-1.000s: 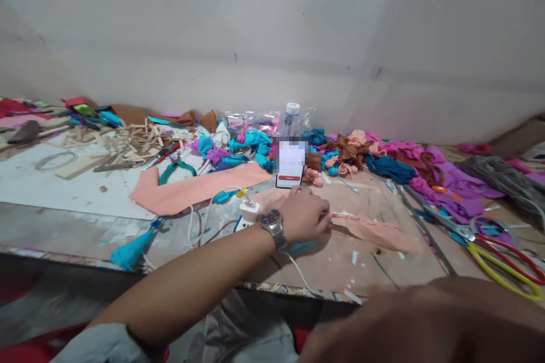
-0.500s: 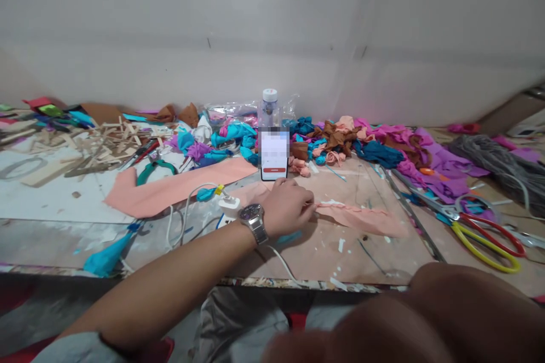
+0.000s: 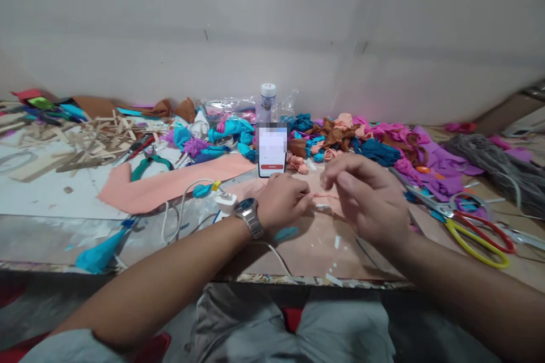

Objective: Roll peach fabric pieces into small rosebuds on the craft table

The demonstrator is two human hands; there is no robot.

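Observation:
My left hand (image 3: 284,202), with a metal watch on its wrist, is closed on the end of a peach crepe paper strip (image 3: 326,197) low over the table. The strip has a twisted, gathered edge and runs rightward behind my right hand (image 3: 372,201). That hand is raised just right of the left one, its fingers loosely curled and a gap between thumb and fingertips; I see nothing in it. Beyond my left hand a phone (image 3: 272,153) stands upright. A longer peach crepe paper piece (image 3: 170,184) lies to the left.
Scissors with red and yellow handles (image 3: 479,238) lie at the right. Green-handled pliers (image 3: 149,164) and wooden sticks (image 3: 106,136) are at the left. Crumpled coloured paper (image 3: 340,136) lines the back near a bottle (image 3: 268,102). A white cable (image 3: 181,212) crosses the table by a plug.
My right hand has come up from the blurred lower right foreground to beside the left hand, over the strip. The left hand stays on the strip's end. The view has shifted slightly.

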